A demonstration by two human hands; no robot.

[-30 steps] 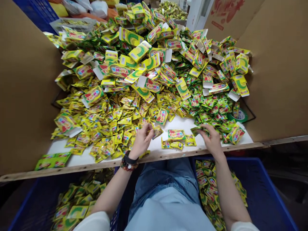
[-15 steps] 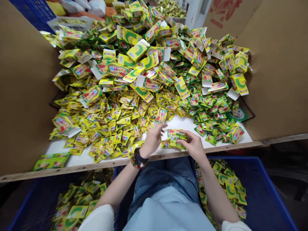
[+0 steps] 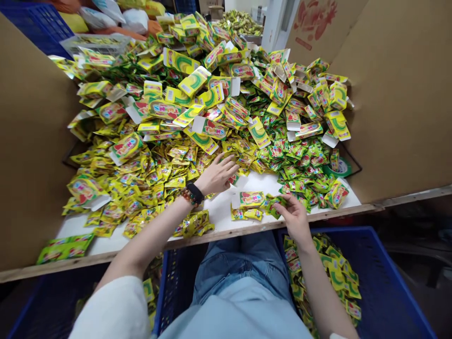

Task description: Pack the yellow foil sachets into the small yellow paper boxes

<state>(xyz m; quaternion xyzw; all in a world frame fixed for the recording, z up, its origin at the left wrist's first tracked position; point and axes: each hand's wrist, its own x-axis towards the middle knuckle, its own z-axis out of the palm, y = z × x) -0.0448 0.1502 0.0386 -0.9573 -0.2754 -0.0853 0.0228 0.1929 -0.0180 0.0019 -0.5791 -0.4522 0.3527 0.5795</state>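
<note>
My left hand reaches over the front of the heap of yellow sachets, fingers stretched out and apart. A small yellow-green box shows partly beneath its fingertips; the rest is hidden. Near the table's front edge, my right hand pinches green sachets between thumb and fingers. Just left of them lies a small box with a white flap open at its left end. Two or so yellow sachets rest in front of that box.
Many boxes cover the back of the white table. Green sachets are heaped at right, beside a green tape roll. Cardboard walls flank both sides. A blue crate with filled boxes stands below right.
My left hand has moved forward and left, from beside the open-flapped box to the small box by the yellow heap. My right hand has drawn the green sachets rightward off the box.
</note>
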